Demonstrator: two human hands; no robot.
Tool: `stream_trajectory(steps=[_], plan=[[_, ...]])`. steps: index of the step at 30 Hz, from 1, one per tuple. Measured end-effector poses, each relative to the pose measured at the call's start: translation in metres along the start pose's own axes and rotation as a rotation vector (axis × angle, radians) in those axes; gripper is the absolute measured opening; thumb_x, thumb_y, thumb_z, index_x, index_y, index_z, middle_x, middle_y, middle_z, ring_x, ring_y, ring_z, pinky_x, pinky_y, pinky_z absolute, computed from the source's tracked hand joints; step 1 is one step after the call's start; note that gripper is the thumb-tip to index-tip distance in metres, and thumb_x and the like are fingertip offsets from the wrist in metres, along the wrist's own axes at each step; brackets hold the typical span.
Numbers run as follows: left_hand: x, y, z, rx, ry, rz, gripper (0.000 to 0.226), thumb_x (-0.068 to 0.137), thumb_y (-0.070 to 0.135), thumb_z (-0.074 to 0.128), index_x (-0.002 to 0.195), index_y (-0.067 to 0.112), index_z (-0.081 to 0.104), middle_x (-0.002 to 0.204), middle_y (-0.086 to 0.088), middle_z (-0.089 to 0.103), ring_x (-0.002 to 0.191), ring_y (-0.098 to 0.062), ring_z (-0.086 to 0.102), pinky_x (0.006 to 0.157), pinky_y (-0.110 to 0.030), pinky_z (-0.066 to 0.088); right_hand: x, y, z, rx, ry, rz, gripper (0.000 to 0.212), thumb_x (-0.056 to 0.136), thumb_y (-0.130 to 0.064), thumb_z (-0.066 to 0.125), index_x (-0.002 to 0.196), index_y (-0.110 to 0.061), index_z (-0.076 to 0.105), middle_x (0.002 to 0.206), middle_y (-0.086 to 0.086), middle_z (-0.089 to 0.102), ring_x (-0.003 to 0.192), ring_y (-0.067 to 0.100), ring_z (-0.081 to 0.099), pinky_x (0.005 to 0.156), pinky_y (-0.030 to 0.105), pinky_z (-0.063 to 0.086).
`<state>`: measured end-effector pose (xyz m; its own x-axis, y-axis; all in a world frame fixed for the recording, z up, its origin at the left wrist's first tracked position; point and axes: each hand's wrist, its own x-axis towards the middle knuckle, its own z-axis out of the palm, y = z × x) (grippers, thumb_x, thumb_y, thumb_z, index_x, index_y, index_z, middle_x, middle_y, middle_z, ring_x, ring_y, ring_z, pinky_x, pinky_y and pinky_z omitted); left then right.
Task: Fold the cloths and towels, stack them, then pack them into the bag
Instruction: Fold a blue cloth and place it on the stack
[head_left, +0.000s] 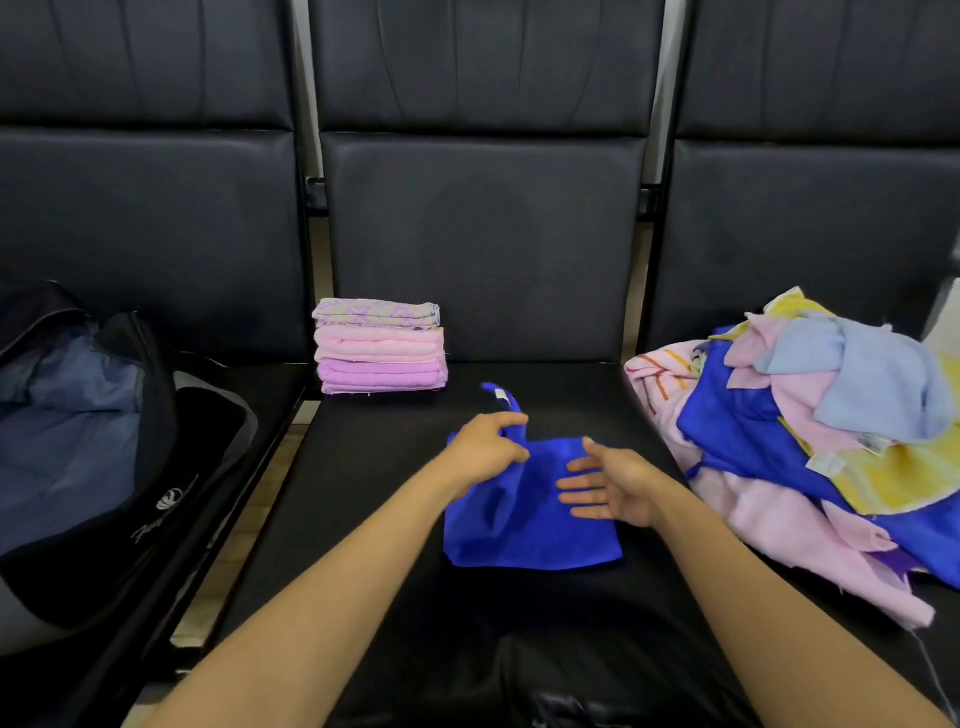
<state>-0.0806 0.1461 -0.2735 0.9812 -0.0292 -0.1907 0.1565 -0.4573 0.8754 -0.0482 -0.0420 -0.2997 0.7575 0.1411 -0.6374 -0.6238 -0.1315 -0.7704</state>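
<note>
The blue cloth (530, 525) lies half-folded on the middle seat (389, 493), right in front of the person. The left hand (485, 452) pinches a raised corner of it, fingers curled round the fabric. The right hand (610, 486) is spread, fingers straight, over the cloth's middle; whether it touches I can't tell. It looks like thin microfibre: light, floppy, a bit clingy, nothing to break. Best taken by the corners or along a hem, then smoothed flat. The folded stack (379, 345) sits behind, the unfolded pile (810, 415) on the right seat, the open bag (104, 441) on the left one
</note>
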Motion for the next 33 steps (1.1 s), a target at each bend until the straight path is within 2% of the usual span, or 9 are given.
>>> stream_trajectory(steps=[5, 7, 10, 14, 17, 20, 24, 28, 33], plan=[[0.003, 0.013, 0.051, -0.166, -0.216, 0.002, 0.048, 0.099, 0.015, 0.050, 0.144, 0.024, 0.040, 0.110, -0.001, 0.055, 0.070, -0.009, 0.059, 0.052, -0.020, 0.053, 0.002, -0.001, -0.009, 0.017, 0.001, 0.012, 0.048, 0.101, -0.049, 0.031, 0.105, -0.009, 0.057, 0.106, 0.015, 0.063, 0.093, 0.029, 0.062, 0.078, 0.042, 0.051], [0.003, 0.009, 0.056, -0.297, -0.238, -0.013, 0.047, 0.101, 0.024, 0.047, 0.146, 0.028, 0.036, 0.123, 0.004, 0.047, 0.074, -0.013, 0.064, 0.052, -0.023, 0.054, 0.002, 0.000, -0.010, -0.005, 0.015, 0.005, 0.043, 0.101, -0.046, 0.035, 0.109, -0.012, 0.060, 0.110, 0.012, 0.064, 0.096, 0.027, 0.062, 0.079, 0.038, 0.049], [0.007, -0.006, 0.051, -0.283, -0.001, 0.009, 0.041, 0.099, 0.021, 0.050, 0.139, 0.019, 0.044, 0.120, -0.001, 0.051, 0.074, -0.017, 0.062, 0.055, -0.027, 0.053, 0.002, 0.003, -0.006, -0.147, 0.038, -0.035, 0.027, 0.095, -0.029, 0.055, 0.117, -0.013, 0.060, 0.114, 0.008, 0.066, 0.104, 0.026, 0.062, 0.088, 0.040, 0.049], [0.017, -0.038, 0.027, 0.054, 0.327, -0.134, 0.042, 0.089, 0.007, 0.056, 0.129, 0.013, 0.050, 0.132, -0.012, 0.045, 0.114, -0.029, 0.053, 0.093, -0.035, 0.049, -0.003, -0.001, 0.000, -0.350, 0.168, -0.146, 0.034, 0.088, -0.003, 0.056, 0.119, -0.010, 0.045, 0.112, 0.010, 0.060, 0.100, 0.029, 0.063, 0.073, 0.036, 0.053], [0.015, -0.052, 0.017, 0.086, 0.259, -0.339, 0.061, 0.087, 0.009, 0.059, 0.141, 0.006, 0.033, 0.142, -0.016, 0.034, 0.124, -0.032, 0.045, 0.102, -0.038, 0.043, -0.006, -0.005, -0.002, -0.447, 0.180, -0.122, 0.046, 0.085, -0.008, 0.054, 0.128, -0.011, 0.038, 0.115, 0.012, 0.056, 0.101, 0.028, 0.061, 0.084, 0.041, 0.054], [0.012, -0.058, 0.020, -0.097, 0.143, -0.436, 0.068, 0.086, 0.016, 0.068, 0.142, 0.002, 0.032, 0.138, -0.014, 0.046, 0.115, -0.027, 0.054, 0.087, -0.035, 0.051, -0.008, -0.001, 0.000, -0.693, 0.180, -0.070, 0.059, 0.087, -0.006, 0.056, 0.138, -0.010, 0.027, 0.125, 0.013, 0.049, 0.109, 0.030, 0.057, 0.086, 0.041, 0.054], [0.015, -0.064, 0.023, -0.249, 0.124, -0.441, 0.039, 0.081, 0.017, 0.075, 0.113, 0.001, 0.060, 0.116, -0.011, 0.064, 0.102, -0.023, 0.061, 0.085, -0.035, 0.052, -0.007, 0.000, 0.003, -0.790, 0.205, -0.077, 0.061, 0.091, -0.011, 0.054, 0.142, -0.007, 0.022, 0.130, 0.014, 0.048, 0.113, 0.028, 0.055, 0.092, 0.038, 0.051], [0.005, -0.054, 0.024, -0.430, 0.077, -0.377, 0.027, 0.085, 0.013, 0.068, 0.109, 0.004, 0.064, 0.107, -0.010, 0.070, 0.094, -0.023, 0.066, 0.075, -0.032, 0.053, -0.007, -0.001, 0.002, -0.778, 0.220, -0.071, 0.053, 0.093, -0.011, 0.049, 0.141, -0.009, 0.025, 0.130, 0.014, 0.048, 0.110, 0.029, 0.056, 0.090, 0.040, 0.053], [-0.009, -0.012, 0.008, -0.489, 0.012, -0.183, 0.016, 0.089, 0.012, 0.053, 0.101, 0.008, 0.063, 0.094, -0.009, 0.071, 0.085, -0.021, 0.066, 0.078, -0.031, 0.051, -0.005, 0.001, 0.004, -0.857, 0.254, -0.175, 0.042, 0.096, -0.014, 0.042, 0.136, -0.003, 0.036, 0.126, 0.016, 0.052, 0.097, 0.026, 0.057, 0.081, 0.035, 0.051]])
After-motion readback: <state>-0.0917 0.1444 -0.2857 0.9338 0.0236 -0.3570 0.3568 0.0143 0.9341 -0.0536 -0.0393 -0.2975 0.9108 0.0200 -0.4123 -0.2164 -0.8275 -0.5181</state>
